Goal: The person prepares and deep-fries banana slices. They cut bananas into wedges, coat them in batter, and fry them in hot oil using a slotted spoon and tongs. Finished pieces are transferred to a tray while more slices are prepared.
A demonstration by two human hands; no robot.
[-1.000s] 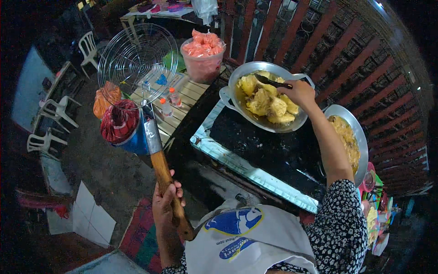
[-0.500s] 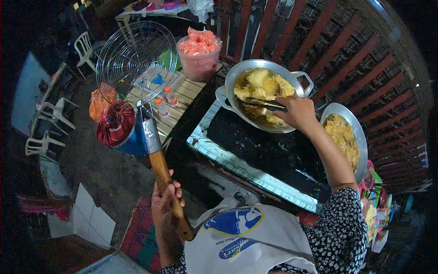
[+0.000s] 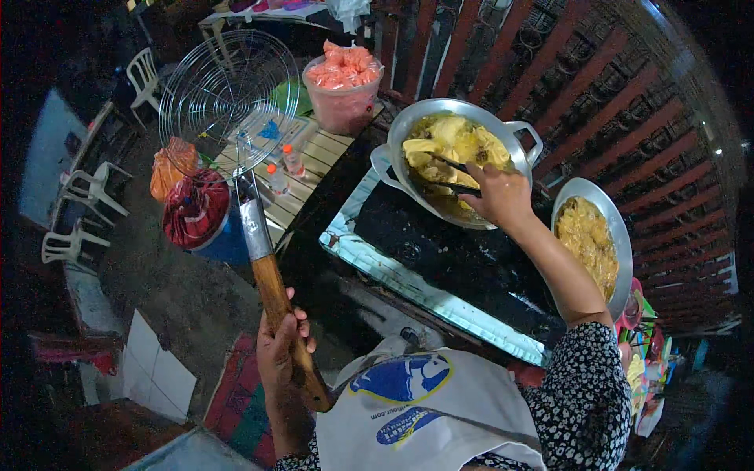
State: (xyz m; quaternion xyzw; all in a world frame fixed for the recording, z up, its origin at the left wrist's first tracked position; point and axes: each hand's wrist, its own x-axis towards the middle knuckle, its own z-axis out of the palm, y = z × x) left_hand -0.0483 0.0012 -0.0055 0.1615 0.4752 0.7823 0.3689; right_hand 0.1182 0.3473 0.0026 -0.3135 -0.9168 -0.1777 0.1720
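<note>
My left hand (image 3: 284, 337) is wrapped round the wooden handle of a large wire skimmer (image 3: 229, 106), whose round mesh is raised over the far left. In my right hand (image 3: 501, 195) are dark tongs (image 3: 458, 188), their two arms spread apart over a metal wok (image 3: 398, 129) with two loop handles. Pale yellow battered pieces (image 3: 450, 129) lie in the oil there, and the tongs' tips reach among them. To the right of the wok, a metal basin (image 3: 624, 271) holds golden fried pieces (image 3: 585, 239).
Under the wok is a black stove top (image 3: 440, 263) with a pale blue front edge. A slatted table (image 3: 302, 184) carries a tub of pink bags (image 3: 343, 106) and small orange-capped bottles (image 3: 293, 161). A slatted fence (image 3: 542, 78) stands behind. White chairs (image 3: 96, 188) are at left.
The tongs' arms have gone from close together to spread apart, and my right hand has shifted slightly toward me. The skimmer has moved a little left in view, still in my left hand.
</note>
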